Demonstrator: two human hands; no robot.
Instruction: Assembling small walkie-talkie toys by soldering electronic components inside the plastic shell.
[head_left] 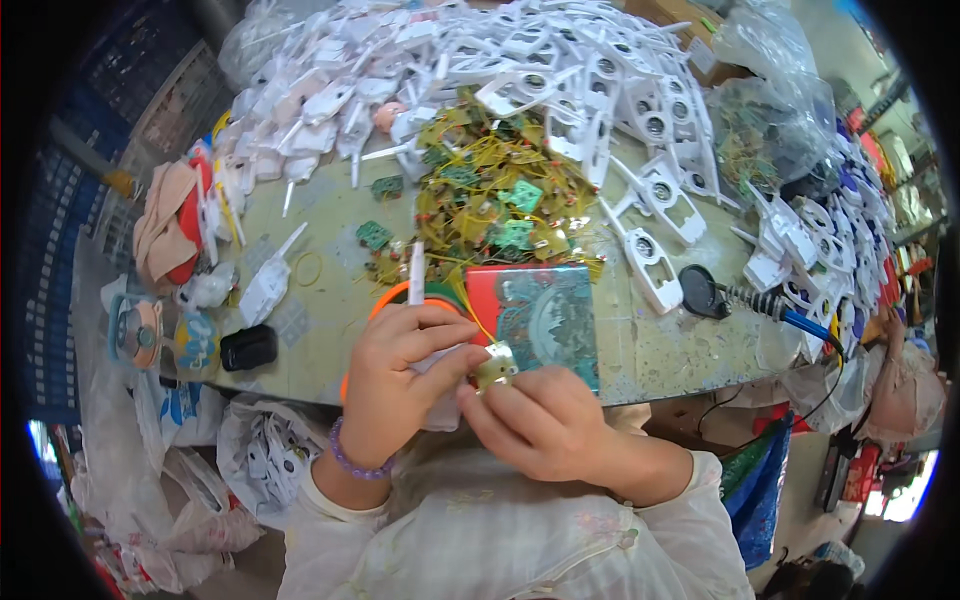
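Observation:
Close to the table's front edge, my left hand (pixel 405 365) is closed around a white plastic housing (pixel 416 272), whose thin stem sticks up past the fingers. My right hand (pixel 540 425) pinches a small pale circuit board (pixel 496 364) just right of it. A yellow wire (pixel 478 318) runs up from near that board. The left thumb and forefinger come close to the board; whether they touch it is hard to see. Beneath the hands lie an orange ring-shaped object (pixel 391 297) and a red and teal booklet (pixel 548 330).
A tangle of green circuit boards with yellow wires (pixel 510 185) lies ahead. Behind it white plastic housings (pixel 590 85) are heaped. A soldering iron (pixel 790 315) sits at right beside a round black lid (pixel 703 291). At left are a black box (pixel 249 347) and a loose housing (pixel 268 285).

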